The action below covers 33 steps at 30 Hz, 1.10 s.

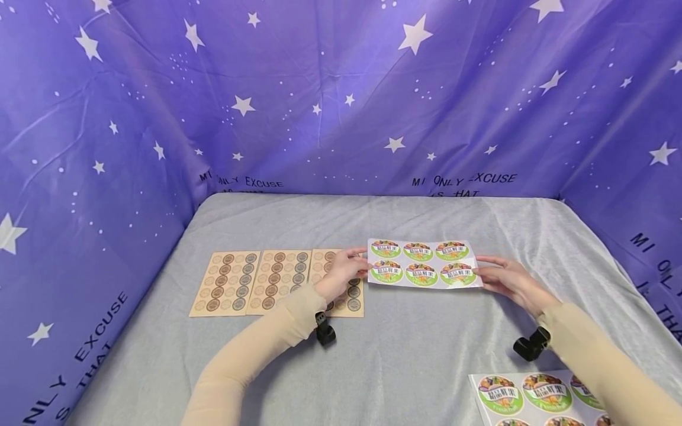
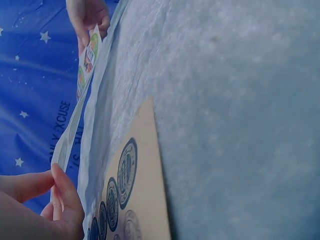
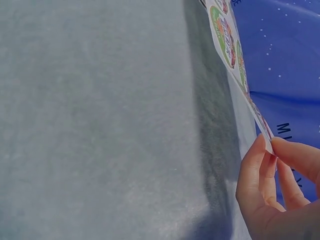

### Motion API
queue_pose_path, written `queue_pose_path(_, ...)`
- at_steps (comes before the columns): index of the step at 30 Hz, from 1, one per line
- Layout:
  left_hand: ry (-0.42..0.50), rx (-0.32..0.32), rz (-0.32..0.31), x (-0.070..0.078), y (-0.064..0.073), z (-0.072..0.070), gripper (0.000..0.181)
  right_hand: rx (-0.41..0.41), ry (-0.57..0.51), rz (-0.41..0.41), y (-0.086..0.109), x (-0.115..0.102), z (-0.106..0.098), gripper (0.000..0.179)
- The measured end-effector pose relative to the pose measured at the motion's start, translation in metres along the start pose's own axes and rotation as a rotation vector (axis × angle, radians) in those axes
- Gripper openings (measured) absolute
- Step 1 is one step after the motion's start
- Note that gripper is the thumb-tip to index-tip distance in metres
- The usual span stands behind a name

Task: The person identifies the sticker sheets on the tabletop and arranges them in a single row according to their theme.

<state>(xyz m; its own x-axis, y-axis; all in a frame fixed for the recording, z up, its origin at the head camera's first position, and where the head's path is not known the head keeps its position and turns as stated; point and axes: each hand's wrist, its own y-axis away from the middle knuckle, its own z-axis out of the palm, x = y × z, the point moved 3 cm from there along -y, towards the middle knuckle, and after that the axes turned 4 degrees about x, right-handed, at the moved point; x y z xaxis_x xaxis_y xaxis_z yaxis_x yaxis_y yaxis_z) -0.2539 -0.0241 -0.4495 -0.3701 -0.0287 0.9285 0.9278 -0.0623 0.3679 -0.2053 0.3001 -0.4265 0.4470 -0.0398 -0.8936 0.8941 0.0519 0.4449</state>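
Between both hands stretches a white sticker sheet [image 1: 422, 264] with two rows of round green fruit labels. My left hand [image 1: 343, 274] pinches its left edge between thumb and fingers, as the left wrist view shows up close. At the opposite edge, my right hand [image 1: 514, 283] pinches the sheet [image 3: 227, 45] with thumb and fingertips. It is held up over the grey cloth, slightly bowed in the wrist views. Under my left hand lies a tan sheet [image 1: 358, 310] of round brown and grey stamp stickers, partly covered by the hand and forearm.
Two more tan sticker sheets, one at far left [image 1: 218, 284] and one in the middle [image 1: 274, 281], lie side by side on the grey cloth [image 1: 405, 355]. More fruit label sheets [image 1: 524, 399] lie at the front right, partly under my right forearm. A purple star-print curtain [image 1: 341, 89] surrounds the table.
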Motion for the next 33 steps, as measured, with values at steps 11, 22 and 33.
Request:
queue_pose_path(11, -0.039, -0.027, 0.067, -0.016, 0.0, 0.0, 0.044, -0.034, -0.001, -0.009, 0.009, 0.007, -0.002, 0.025)
queue_pose_path(22, -0.016, -0.049, 0.052, 0.0, 0.036, 0.001, 0.045, -0.058, -0.02, -0.009, 0.01, 0.012, -0.001, 0.026)
queue_pose_path(33, -0.03, -0.062, 0.037, 0.004, 0.044, 0.001, 0.049, -0.058, -0.071, 0.003, 0.007, 0.02, -0.002, 0.028)
